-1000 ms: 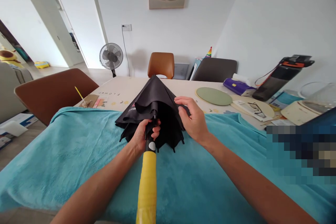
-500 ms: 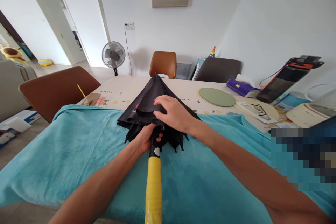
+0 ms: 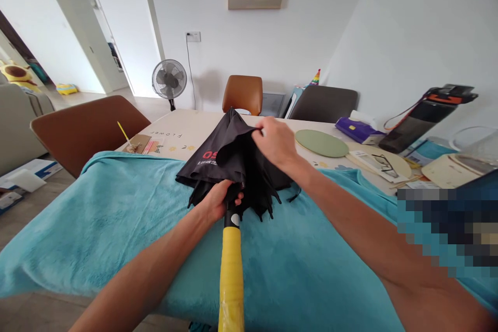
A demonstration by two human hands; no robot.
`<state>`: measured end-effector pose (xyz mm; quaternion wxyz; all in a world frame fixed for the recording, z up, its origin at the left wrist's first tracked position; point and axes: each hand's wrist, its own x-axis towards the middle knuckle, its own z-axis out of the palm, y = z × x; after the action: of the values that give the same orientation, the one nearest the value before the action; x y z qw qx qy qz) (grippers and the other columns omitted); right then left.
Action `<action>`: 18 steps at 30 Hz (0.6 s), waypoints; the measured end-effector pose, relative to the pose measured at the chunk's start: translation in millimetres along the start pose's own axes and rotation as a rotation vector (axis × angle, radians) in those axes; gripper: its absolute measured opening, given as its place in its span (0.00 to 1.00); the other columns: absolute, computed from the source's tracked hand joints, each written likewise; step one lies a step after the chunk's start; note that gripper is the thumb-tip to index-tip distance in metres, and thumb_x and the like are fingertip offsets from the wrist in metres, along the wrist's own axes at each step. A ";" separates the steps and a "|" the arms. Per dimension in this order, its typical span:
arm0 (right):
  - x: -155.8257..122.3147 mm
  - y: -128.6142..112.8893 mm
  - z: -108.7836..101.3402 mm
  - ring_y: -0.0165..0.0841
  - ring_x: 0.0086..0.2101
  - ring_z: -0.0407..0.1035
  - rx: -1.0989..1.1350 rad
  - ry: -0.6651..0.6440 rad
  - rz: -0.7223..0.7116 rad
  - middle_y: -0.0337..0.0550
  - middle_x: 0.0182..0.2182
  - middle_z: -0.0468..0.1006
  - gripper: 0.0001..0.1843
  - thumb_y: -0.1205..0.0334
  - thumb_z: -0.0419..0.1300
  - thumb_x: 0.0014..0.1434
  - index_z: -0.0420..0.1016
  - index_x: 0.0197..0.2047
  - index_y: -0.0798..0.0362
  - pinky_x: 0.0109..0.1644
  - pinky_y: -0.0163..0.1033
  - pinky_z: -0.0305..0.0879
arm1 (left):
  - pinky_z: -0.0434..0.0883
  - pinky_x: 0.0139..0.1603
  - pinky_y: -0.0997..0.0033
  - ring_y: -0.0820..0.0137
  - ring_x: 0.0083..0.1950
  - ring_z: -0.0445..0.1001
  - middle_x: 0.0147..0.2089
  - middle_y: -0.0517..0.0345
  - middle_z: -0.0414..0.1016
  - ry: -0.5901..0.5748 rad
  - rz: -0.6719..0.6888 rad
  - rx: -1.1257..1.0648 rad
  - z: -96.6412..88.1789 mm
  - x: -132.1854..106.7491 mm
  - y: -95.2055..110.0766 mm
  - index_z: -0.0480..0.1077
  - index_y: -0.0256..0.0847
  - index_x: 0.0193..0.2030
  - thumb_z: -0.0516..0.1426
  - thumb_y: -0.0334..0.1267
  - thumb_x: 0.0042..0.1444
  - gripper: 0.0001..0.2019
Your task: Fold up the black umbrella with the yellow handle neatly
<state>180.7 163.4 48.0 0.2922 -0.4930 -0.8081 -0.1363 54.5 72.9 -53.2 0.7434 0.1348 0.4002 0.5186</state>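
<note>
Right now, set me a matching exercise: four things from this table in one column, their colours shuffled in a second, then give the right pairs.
Things:
1. umbrella canopy
2. umbrella handle
3. blanket
4. round mat

Colours:
A. yellow
B. pale green
C. black
D. turquoise

Pairs: 1-C, 2-A, 3-D, 4-B.

The left hand grips the shaft just above the handle; the right hand pinches a fold of the canopy.

You have one black umbrella (image 3: 229, 153) under two hands, left hand (image 3: 218, 201) and right hand (image 3: 275, 141). You see three chairs (image 3: 241, 94), one fan (image 3: 169, 79) and one teal blanket (image 3: 116, 207).
</note>
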 end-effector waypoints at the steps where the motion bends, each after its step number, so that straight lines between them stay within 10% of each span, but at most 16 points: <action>1: -4.2 14.5 -3.3 0.41 0.39 0.69 -0.008 0.002 0.107 0.51 0.39 0.77 0.12 0.64 0.48 0.59 0.72 0.40 0.56 0.40 0.41 0.58 | 0.59 0.13 0.82 0.78 0.19 0.63 0.27 0.55 0.68 -0.001 0.000 0.002 0.0 -0.1 0.3 0.65 0.34 0.30 0.49 0.28 0.55 0.06; 4: -27.9 61.4 -3.2 0.43 0.38 0.70 -0.095 -0.161 0.331 0.55 0.38 0.77 0.14 0.61 0.47 0.59 0.71 0.40 0.57 0.34 0.39 0.56 | 0.61 0.14 0.82 0.78 0.20 0.64 0.30 0.55 0.69 -0.018 0.009 -0.018 0.1 -0.8 0.9 0.65 0.34 0.31 0.47 0.29 0.56 0.07; 9: -65.8 114.6 7.9 0.42 0.38 0.71 -0.041 -0.723 0.297 0.51 0.37 0.77 0.10 0.63 0.53 0.52 0.73 0.36 0.56 0.34 0.38 0.59 | 0.63 0.15 0.80 0.77 0.21 0.65 0.32 0.53 0.71 -0.034 0.031 -0.021 -1.3 -0.2 0.4 0.65 0.34 0.32 0.48 0.32 0.57 0.07; 14: -64.4 91.4 -17.1 0.44 0.45 0.70 0.079 -0.364 0.314 0.51 0.47 0.75 0.18 0.66 0.52 0.52 0.70 0.47 0.55 0.45 0.45 0.64 | 0.63 0.15 0.80 0.77 0.21 0.65 0.31 0.53 0.72 -0.030 0.014 -0.010 -2.6 1.4 -0.5 0.66 0.34 0.31 0.48 0.32 0.57 0.08; 18: -66.5 33.9 -33.8 0.39 0.49 0.68 0.344 0.039 -0.178 0.48 0.48 0.74 0.17 0.68 0.51 0.57 0.69 0.49 0.53 0.53 0.47 0.64 | 0.62 0.15 0.79 0.77 0.20 0.65 0.31 0.53 0.72 -0.034 0.010 -0.015 -2.5 0.8 0.6 0.66 0.34 0.31 0.47 0.32 0.57 0.09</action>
<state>244.7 114.7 32.1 0.3745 -0.3595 -0.8542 -0.0309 52.4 73.3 -54.8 0.7485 0.1401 0.3827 0.5231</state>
